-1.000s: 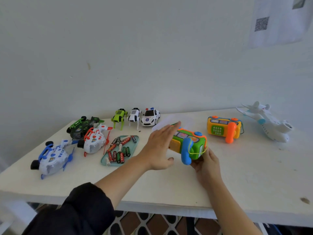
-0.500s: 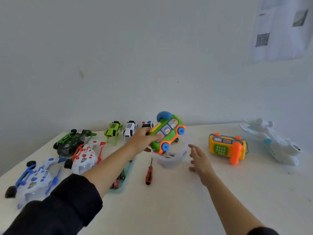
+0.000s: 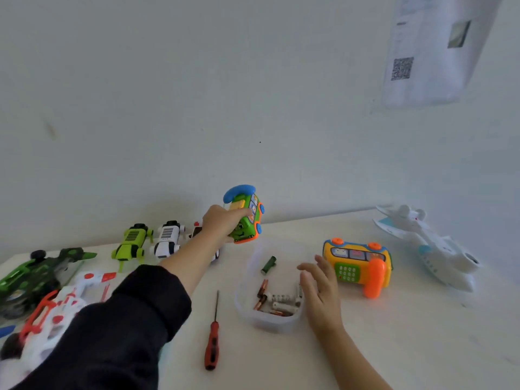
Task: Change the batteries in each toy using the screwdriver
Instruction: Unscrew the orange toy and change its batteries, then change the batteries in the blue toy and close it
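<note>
My left hand [image 3: 218, 220] grips a green toy phone car [image 3: 247, 218] with a blue handset and holds it up near the wall, above the far edge of the table. My right hand [image 3: 319, 288] hovers with loose, spread fingers over the right rim of a clear plastic tub [image 3: 247, 302] that holds several batteries [image 3: 277, 301]. A red-handled screwdriver [image 3: 212, 337] lies on the table left of the tub. An orange toy phone [image 3: 358, 264] stands to the right of my right hand.
A white toy plane [image 3: 430, 246] sits at the far right. Along the left stand a lime car [image 3: 132, 240], a white car [image 3: 167, 239], a dark green helicopter [image 3: 36, 273] and a red-white helicopter [image 3: 56, 311]. A paper with a QR code [image 3: 422, 49] hangs on the wall.
My left hand took the green phone car from my right hand and lifted it toward the wall. My right hand let go and moved over the tub. The view shifted right and closer.
</note>
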